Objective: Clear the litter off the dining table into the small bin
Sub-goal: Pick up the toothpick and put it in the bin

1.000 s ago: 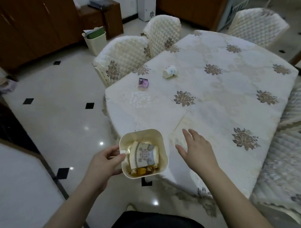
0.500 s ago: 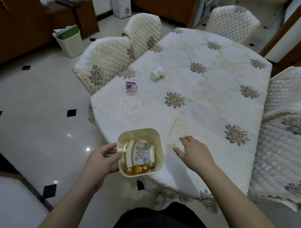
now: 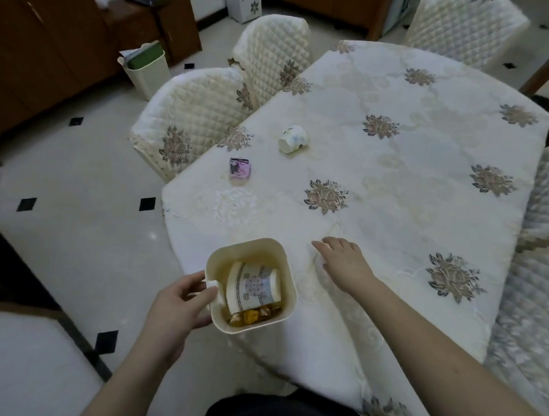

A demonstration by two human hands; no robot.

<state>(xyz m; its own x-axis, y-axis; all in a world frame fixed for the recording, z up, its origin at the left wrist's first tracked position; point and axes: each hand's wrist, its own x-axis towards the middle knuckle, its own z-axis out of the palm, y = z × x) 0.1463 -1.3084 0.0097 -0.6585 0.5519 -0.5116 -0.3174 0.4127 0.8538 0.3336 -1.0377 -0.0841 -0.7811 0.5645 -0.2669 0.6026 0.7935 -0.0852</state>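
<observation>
1. Dining table [image 3: 407, 187] with a cream embroidered cloth, floral motifs, fills the right and centre of the view; quilted cream chairs [image 3: 189, 117] stand around it.
2. Larger cream floor bin [image 3: 147, 68] sits by the brown cabinets, far left, well apart from the table.
3. Small cream square plastic bin [image 3: 288, 270] is at the table's near-left edge. Left hand [image 3: 176, 310] grips it by the side tab, thumb over the rim.
4. Inside the bin: patterned paper cup [image 3: 253, 286] on its side, gold foil wrappers [image 3: 254, 316] beneath it.
5. Right hand [image 3: 343, 263] is over the cloth just right of the bin, fingers curled; can't tell whether it holds anything.
6. Litter on the table: white paper cup [image 3: 293, 138] on its side, small purple packet [image 3: 239, 169] near the left edge.
</observation>
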